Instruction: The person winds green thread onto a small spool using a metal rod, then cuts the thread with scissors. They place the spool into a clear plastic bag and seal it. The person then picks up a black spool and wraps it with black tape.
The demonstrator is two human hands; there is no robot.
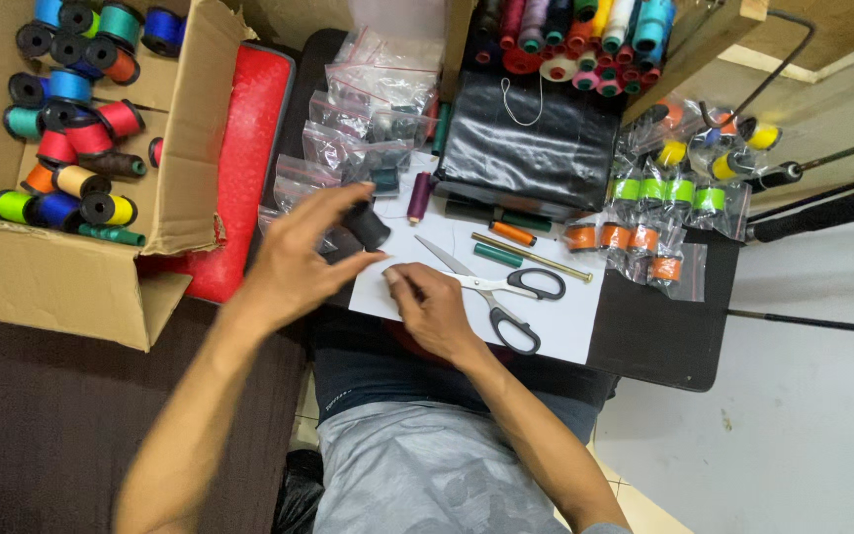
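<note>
My left hand hovers with fingers spread over a black thread spool and small clear zip bags, holding nothing that I can see. My right hand rests on a white paper sheet, fingers curled and pinched at the sheet; whether a thread is between them cannot be told. Scissors with black handles lie open on the sheet just right of that hand. A purple spool, a teal spool, an orange spool and a brass rod lie beyond.
A cardboard box of coloured spools stands at the left on a red cushion. A second box of spools, black folded plastic and bagged orange and green spools sit at the back right. The table edge drops to a white floor.
</note>
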